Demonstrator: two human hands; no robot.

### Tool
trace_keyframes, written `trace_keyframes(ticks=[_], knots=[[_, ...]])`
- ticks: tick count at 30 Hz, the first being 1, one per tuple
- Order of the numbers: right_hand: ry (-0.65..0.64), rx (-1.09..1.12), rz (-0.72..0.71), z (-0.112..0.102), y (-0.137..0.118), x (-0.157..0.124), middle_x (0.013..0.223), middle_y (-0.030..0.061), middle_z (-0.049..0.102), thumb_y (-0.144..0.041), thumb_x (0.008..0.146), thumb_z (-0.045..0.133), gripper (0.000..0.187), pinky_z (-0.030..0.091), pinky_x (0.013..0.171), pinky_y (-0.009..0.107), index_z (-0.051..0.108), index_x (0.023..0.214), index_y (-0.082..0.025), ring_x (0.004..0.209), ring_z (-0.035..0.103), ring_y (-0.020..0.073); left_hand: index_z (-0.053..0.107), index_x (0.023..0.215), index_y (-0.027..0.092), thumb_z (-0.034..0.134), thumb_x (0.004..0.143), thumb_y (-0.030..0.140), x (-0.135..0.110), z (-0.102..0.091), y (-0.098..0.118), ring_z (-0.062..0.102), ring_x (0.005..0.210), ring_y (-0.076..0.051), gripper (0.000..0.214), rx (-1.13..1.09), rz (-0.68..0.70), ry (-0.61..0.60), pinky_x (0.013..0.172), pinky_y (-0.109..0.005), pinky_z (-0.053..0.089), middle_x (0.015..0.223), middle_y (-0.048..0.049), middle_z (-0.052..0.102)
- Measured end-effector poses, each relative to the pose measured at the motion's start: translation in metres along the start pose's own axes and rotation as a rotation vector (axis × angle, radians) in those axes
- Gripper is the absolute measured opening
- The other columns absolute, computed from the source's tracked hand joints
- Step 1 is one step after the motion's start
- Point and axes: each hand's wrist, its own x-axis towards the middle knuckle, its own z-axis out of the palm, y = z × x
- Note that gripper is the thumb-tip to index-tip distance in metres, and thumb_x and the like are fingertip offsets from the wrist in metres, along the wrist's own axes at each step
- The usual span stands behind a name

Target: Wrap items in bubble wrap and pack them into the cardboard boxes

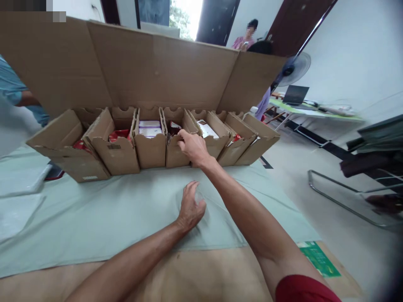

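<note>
A row of several open cardboard boxes (151, 149) stands at the far side of a pale green cloth (103, 214), backed by a tall cardboard sheet (151, 71). My right hand (192, 147) reaches over the rim of a middle box (175, 153), its fingers curled into the opening next to a dark red packet (174, 127); whether they hold it is hidden. My left hand (190, 206) rests on the cloth in front of the boxes, fingers loosely bent and apart, holding nothing. Other boxes hold red packets (119, 135) and white packs (150, 128).
A person's blue sleeve (12, 90) shows at the far left. White sheets (19, 197) lie on the left of the cloth. At the right are a fan (294, 69), a laptop (295, 95) on a green table, metal chair frames (343, 201) and another person (247, 38) beyond.
</note>
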Motion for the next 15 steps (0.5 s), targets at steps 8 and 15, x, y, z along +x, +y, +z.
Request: trace_keyframes(ticks=[8, 15], knots=[[-0.027, 0.024, -0.034, -0.031, 0.000, -0.069, 0.102, 0.0102, 0.079, -0.020, 0.092, 0.053, 0.024, 0.049, 0.079, 0.035, 0.068, 0.111, -0.021, 0.096, 0.073, 0.0288, 0.057, 0.134, 0.019, 0.057, 0.075, 0.017, -0.044, -0.058, 0.037, 0.054, 0.133, -0.031, 0.059, -0.008, -0.052, 0.106, 0.112, -0.051, 0.045, 0.143, -0.0143, 0.058], [0.134, 0.396, -0.203, -0.073, 0.089, -0.269, 0.092, 0.0040, 0.079, -0.025, 0.093, 0.058, 0.013, 0.055, 0.072, 0.026, 0.068, 0.102, -0.026, 0.079, 0.074, 0.0182, 0.060, 0.135, 0.023, 0.063, 0.085, 0.033, -0.094, -0.136, 0.047, 0.060, 0.122, -0.031, 0.051, -0.015, -0.271, 0.273, 0.106, -0.052, 0.047, 0.144, -0.0124, 0.058]])
